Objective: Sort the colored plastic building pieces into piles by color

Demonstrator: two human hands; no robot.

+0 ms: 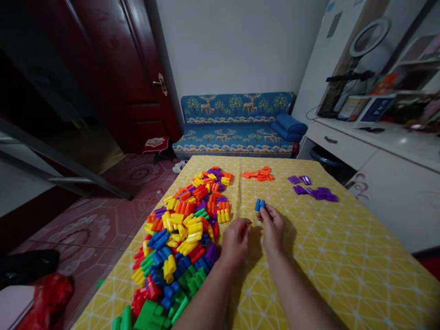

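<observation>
My right hand [271, 223] pinches a blue block [258, 204] over the desk [343, 256], my left hand [235, 242] curls around a red block [244, 227] beside the heap [178, 219], and a loose fingertip hold could drop the blue one.

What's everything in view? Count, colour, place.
table: one, yellow cloth, centre
mixed blocks: many, multicoloured, table's left
orange blocks: several, orange, far middle
purple blocks: several, purple, far right
blue cylinders: two, blue, centre
red piece: one, red, centre
sofa: one, patterned blue, behind table
cushions: two, blue, sofa's right
door: one, maroon, back left
stool: one, red, beside door
cabinet: one, white, right
ring light: one, white, above cabinet
small items: many, mixed, on cabinet
left hand: one, bare, holding red piece
right hand: one, bare, holding cylinders
</observation>
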